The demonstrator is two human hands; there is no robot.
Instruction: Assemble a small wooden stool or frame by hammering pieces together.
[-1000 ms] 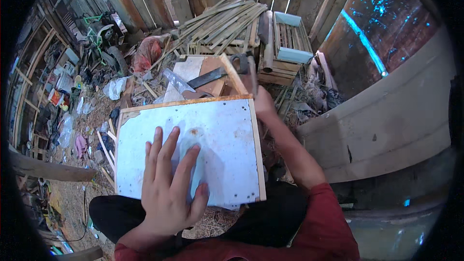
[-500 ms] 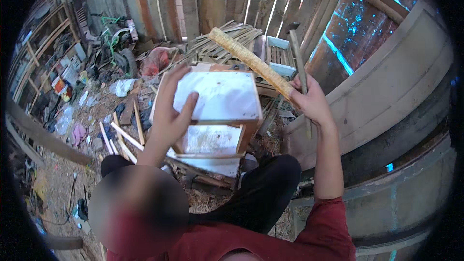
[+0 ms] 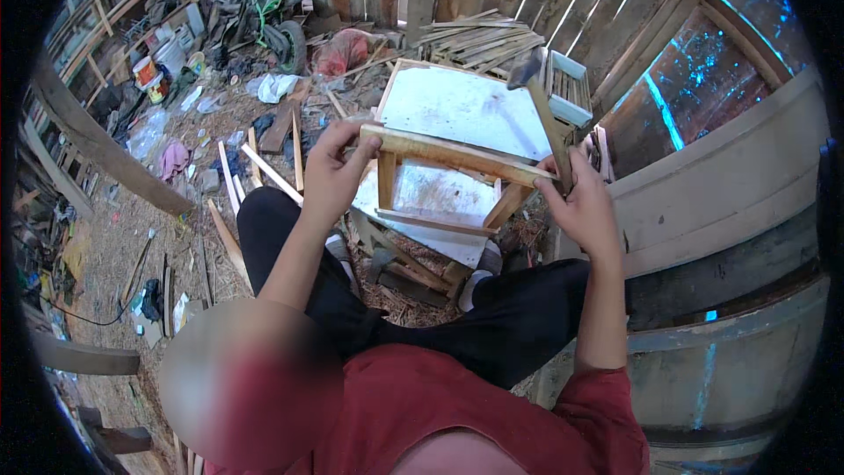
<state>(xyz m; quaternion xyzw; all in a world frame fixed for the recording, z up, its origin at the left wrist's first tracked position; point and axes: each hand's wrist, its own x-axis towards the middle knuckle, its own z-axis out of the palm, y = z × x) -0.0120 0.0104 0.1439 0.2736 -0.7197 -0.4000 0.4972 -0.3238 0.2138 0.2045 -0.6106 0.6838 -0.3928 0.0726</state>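
A wooden strip [image 3: 457, 156] lies level across the near edge of a white-topped wooden box [image 3: 462, 105]. My left hand [image 3: 338, 176] is closed on the strip's left end, thumb on the near side. My right hand [image 3: 584, 209] grips the strip's right end and also a hammer [image 3: 549, 123]. The hammer's handle slants up from that hand, with its dark head above the far right of the box. Below the strip, the box's open wooden frame shows a stained white panel [image 3: 444, 193] inside. Whether the strip rests on the box or is just above it, I cannot tell.
Between my feet lie wood offcuts [image 3: 413, 286]. Several loose strips [image 3: 268, 171] are on the littered ground at left. A pile of slats [image 3: 483, 40] and a pale crate [image 3: 567, 88] stand behind the box. Curved panels [image 3: 721, 185] lean at right.
The strip has swung from a steep slant down to level across the box. My left hand, open before, now grips its left end. The view has shifted left.
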